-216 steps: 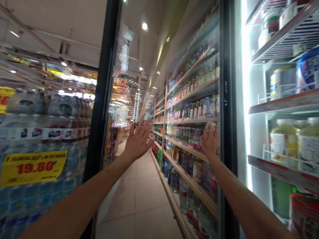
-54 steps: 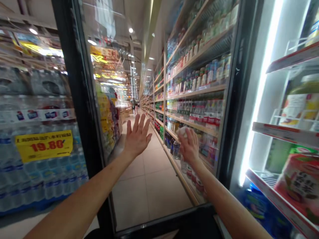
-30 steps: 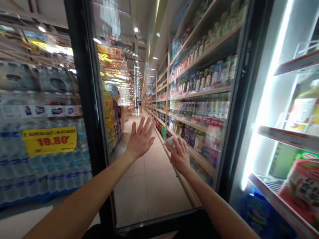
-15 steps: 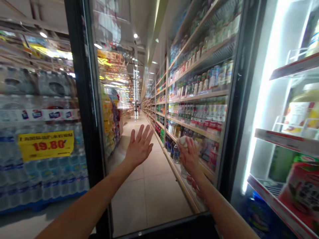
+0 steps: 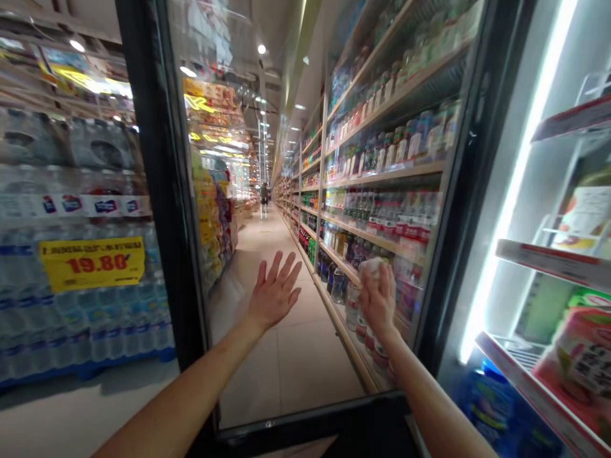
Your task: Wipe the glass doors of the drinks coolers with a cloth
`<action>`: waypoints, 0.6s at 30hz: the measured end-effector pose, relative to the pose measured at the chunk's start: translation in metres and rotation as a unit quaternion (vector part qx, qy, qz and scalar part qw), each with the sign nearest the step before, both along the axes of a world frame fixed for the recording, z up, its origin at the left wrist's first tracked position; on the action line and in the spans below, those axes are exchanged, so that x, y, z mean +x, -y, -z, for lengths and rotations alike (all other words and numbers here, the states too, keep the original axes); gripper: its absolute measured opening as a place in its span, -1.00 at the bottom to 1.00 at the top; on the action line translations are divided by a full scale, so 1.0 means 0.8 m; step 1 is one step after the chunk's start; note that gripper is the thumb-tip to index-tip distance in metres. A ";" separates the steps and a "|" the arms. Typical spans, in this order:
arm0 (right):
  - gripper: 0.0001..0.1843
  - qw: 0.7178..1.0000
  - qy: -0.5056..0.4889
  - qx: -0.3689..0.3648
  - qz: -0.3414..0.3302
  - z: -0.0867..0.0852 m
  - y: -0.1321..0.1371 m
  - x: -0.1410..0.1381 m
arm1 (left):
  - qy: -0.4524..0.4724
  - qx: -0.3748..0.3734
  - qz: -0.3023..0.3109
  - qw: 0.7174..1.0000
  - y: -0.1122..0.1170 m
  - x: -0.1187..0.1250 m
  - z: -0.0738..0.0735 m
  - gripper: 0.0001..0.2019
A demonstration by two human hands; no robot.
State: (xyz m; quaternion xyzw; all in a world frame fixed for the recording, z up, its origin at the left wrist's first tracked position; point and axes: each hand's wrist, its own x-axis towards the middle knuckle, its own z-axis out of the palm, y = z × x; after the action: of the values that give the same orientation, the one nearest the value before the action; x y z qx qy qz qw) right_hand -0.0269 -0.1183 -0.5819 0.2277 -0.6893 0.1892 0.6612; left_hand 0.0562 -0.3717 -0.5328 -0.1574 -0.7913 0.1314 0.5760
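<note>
My left hand (image 5: 274, 296) lies spread on the glass door (image 5: 286, 127); my right hand (image 5: 379, 302) clutches a cloth (image 5: 371, 266). Uneven pressing could swing the door.

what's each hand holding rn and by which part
The right hand holds a white wad, cloth or tissue, bunched under its fingertips against the glass door. The left hand holds nothing: open, fingers spread, flat on the glass.

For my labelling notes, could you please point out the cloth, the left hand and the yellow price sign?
cloth (image 5: 371, 267), head view, the white wad's top.
left hand (image 5: 275, 298), head view, back of the hand.
price sign (image 5: 90, 263), head view, its red digits.
</note>
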 end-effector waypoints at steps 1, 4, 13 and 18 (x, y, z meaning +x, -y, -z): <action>-0.39 0.999 0.005 -0.051 0.017 0.000 -0.009 -0.004 | 0.000 -0.002 -0.001 1.000 -0.001 0.000 -0.001 -0.45; -0.39 0.995 0.019 -0.091 0.026 0.005 -0.008 -0.002 | -0.001 -0.004 -0.004 1.000 -0.003 0.002 -0.003 -0.48; -0.43 0.999 0.031 0.002 -0.011 0.027 0.001 0.007 | 0.008 -0.003 0.007 1.000 -0.001 0.005 -0.002 -0.42; -0.38 0.996 0.048 -0.078 0.009 0.027 0.002 0.008 | 0.008 0.004 0.012 1.000 -0.002 0.004 -0.001 -0.41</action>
State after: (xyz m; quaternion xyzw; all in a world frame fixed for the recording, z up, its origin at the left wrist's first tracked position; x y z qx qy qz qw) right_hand -0.0201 -0.1203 -0.6034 0.1601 -0.7057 0.2468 0.6446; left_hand 0.0598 -0.3703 -0.5323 -0.1655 -0.7946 0.1200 0.5716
